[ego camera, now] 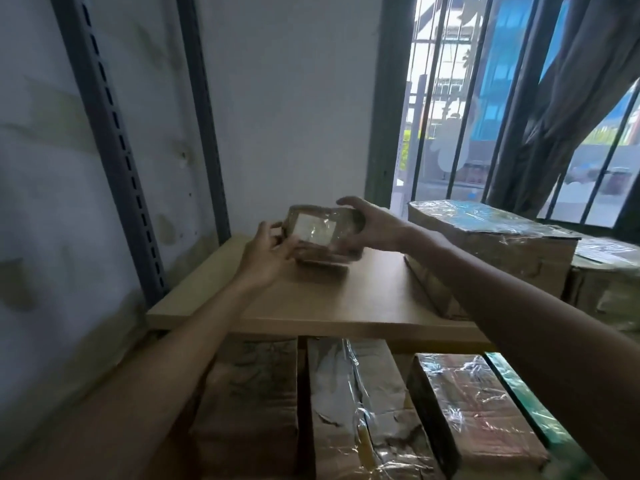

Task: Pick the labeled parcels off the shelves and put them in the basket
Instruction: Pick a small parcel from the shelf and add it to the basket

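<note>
Film-wrapped cardboard parcels [349, 410] under the tan wooden shelf board [311, 299] are cut off by the lower frame edge. Just above the board's rear, a small brown film-wrapped parcel [322, 233] is held at both ends: left hand [265, 251] with fingers curled round its left end, right hand [372, 225] clasping its right end. Its white label [313, 228] is unreadable. On the board's right side, a large film-wrapped carton [491, 244] is partly hidden by the right forearm.

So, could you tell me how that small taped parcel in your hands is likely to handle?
Probably light: the left hand and right hand hold the small parcel by its ends alone. Its glossy tape wrap may be slippery. The rounded corners suggest it gives slightly.
</note>
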Motion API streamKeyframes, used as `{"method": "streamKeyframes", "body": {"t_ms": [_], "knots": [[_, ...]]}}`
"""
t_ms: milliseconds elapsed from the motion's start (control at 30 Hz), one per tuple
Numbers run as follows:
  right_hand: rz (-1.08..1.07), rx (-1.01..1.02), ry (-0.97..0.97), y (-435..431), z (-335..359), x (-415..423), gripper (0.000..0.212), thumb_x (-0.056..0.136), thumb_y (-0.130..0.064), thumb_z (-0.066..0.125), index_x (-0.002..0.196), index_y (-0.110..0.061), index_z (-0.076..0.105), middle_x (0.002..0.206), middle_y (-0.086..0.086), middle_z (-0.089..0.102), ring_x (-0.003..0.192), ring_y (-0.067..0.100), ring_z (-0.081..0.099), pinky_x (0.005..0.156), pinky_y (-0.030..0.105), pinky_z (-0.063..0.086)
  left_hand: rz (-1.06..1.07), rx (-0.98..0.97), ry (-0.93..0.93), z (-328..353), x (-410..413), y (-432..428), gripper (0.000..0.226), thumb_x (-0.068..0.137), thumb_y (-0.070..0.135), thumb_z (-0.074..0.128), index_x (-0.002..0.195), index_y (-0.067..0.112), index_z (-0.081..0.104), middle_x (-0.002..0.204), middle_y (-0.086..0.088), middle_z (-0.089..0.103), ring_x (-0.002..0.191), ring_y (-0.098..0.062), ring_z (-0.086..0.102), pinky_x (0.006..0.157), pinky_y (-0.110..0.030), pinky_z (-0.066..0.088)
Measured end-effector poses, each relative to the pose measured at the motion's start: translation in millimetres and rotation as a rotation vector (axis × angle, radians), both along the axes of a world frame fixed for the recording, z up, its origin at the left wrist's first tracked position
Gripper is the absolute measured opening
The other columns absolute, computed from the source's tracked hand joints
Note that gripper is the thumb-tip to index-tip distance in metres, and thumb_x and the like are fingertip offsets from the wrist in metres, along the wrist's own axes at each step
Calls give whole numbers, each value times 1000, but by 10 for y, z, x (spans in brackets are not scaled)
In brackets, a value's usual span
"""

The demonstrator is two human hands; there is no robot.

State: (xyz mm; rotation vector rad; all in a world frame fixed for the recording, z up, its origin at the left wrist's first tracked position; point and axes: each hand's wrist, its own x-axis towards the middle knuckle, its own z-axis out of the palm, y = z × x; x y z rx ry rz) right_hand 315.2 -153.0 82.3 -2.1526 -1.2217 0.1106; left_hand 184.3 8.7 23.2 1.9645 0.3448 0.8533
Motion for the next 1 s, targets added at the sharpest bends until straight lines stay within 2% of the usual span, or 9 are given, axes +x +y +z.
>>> {"method": "streamKeyframes", "body": {"t_ms": [100, 200, 267, 333, 400, 533, 733, 867, 1000], "knots": [[44, 78, -304, 208, 17, -75, 103, 59, -32, 84, 143, -23, 26, 119, 1, 46, 100, 18, 46, 85, 24, 36, 159, -23, -63, 175, -110, 65, 39, 91, 40, 49, 119, 13, 49, 109, -1, 61, 75, -1, 54, 53, -1, 39], [52, 272, -257, 254, 144, -85, 89, 63, -32, 82, 137, -28, 34, 114, 0, 56, 96, 20, 55, 78, 24, 40, 155, 69, -138, 295, -281, 51, 52, 81, 49, 60, 124, 23, 47, 110, 8, 59, 88, 2, 55, 64, 1, 38], [76, 374, -95, 217, 272, -97, 76, 69, -32, 80, 132, -35, 39, 106, -5, 61, 86, 15, 60, 68, 20, 46, 59, 211, -169, 340, -365, 65, 74, 71, 44, 73, 134, 29, 37, 131, 6, 51, 116, -8, 49, 90, -21, 43], [104, 427, 41, 188, 376, -149, 62, 72, -39, 76, 124, -45, 42, 97, -5, 66, 72, 11, 63, 55, 18, 51, -53, 230, -151, 344, -405, 57, 100, 61, 40, 79, 140, 42, 18, 141, 5, 40, 128, -13, 40, 100, -38, 42], [103, 430, 49, 192, 423, -211, 50, 75, -49, 70, 119, -45, 46, 95, -1, 70, 70, 12, 67, 49, 18, 50, -116, 134, -166, 315, -410, 21, 109, 59, 35, 82, 136, 55, 8, 138, 11, 42, 122, -9, 46, 96, -40, 47], [89, 419, 24, 178, 378, -247, 43, 78, -52, 66, 115, -35, 53, 97, 3, 72, 71, 9, 67, 46, 14, 45, -67, 94, -200, 206, -342, 50, 106, 62, 29, 82, 132, 62, 10, 111, 38, 48, 97, 20, 51, 77, -19, 49], [131, 375, 54, 162, 414, -223, 53, 67, -43, 80, 110, -41, 50, 99, -5, 71, 81, 7, 65, 61, 14, 44, -61, 85, -222, 207, -304, 55, 104, 62, 25, 82, 130, 63, 13, 107, 46, 47, 98, 20, 51, 80, -28, 52], [137, 314, 44, 101, 515, -236, 61, 63, -27, 84, 111, -28, 47, 91, -7, 64, 75, 7, 61, 62, 19, 50, -35, 124, -235, 269, -321, -14, 105, 63, 22, 82, 131, 62, 14, 118, 27, 49, 105, 0, 54, 82, -32, 52], [83, 147, 10, -272, 830, -262, 59, 72, -23, 77, 121, -24, 44, 122, 4, 55, 102, 16, 59, 86, 26, 51, -145, 372, -137, 531, -325, -199, 102, 58, 27, 83, 132, 57, 19, 118, 18, 48, 100, -3, 53, 74, -16, 51]]}}
